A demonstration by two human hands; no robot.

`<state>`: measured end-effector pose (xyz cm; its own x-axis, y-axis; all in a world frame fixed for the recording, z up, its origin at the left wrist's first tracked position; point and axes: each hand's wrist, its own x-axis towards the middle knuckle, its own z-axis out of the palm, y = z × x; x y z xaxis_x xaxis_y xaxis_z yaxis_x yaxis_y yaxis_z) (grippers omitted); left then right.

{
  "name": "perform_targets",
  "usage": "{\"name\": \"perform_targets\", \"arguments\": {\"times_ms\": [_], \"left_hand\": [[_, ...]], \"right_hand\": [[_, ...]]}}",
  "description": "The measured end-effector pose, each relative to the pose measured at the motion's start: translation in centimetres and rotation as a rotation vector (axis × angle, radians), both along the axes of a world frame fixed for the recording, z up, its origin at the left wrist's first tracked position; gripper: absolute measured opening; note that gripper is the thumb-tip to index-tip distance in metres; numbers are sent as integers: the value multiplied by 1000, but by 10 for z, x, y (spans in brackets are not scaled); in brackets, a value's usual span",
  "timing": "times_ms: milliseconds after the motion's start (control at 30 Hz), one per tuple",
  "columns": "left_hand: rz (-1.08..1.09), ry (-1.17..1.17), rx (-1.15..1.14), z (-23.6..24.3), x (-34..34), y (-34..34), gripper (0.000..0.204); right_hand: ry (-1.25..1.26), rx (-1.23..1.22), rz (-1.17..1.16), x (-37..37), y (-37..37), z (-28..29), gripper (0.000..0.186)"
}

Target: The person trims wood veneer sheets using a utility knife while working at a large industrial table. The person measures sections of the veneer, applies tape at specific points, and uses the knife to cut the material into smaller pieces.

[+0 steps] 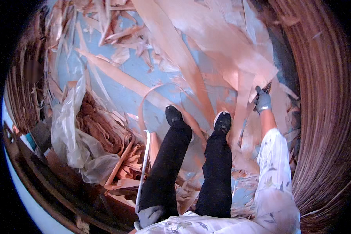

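Low at the frame's bottom, my left hand [150, 214], in a grey glove, has its fingers curled beside a long, thin white strip [145, 160] with a bent top; what it holds is unclear. At the right, my right hand [263, 99], also gloved, closes on the corner of a pale, peach-coloured veneer sheet [253, 62], blurred at its upper part. A dark narrow piece shows by those fingertips. My two shoes [222, 123] stand among veneer strips [121, 78] and scraps.
Tall stacks of thin brown sheets line the right [323, 97] and left [21, 93] sides. Crumpled clear plastic [66, 128] lies over folded veneer at left, near dark rails [46, 187]. Scraps cover much of the blue floor [113, 97].
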<state>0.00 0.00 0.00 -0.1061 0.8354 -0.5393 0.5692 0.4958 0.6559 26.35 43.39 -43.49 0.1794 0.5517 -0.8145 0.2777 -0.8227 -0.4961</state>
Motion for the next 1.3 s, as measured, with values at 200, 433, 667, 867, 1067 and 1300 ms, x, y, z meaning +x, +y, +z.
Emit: {"name": "perform_targets", "arguments": {"times_ms": [200, 433, 667, 867, 1067, 1300], "left_hand": [[219, -91, -140, 49, 1, 51, 22], [967, -407, -277, 61, 16, 59, 16], [1080, -903, 376, 160, -48, 233, 46], [1195, -1390, 581, 77, -66, 330, 39], [1182, -1118, 838, 363, -109, 330, 23], [1199, -679, 1593, 534, -180, 76, 27]], "right_hand": [[83, 446, 475, -81, -9, 233, 28], [158, 428, 635, -76, -30, 565, 23], [216, 705, 286, 32, -54, 824, 31], [211, 973, 88, 87, -35, 866, 31], [311, 1020, 102, 61, 15, 840, 32], [701, 892, 268, -53, 50, 820, 33]]}}
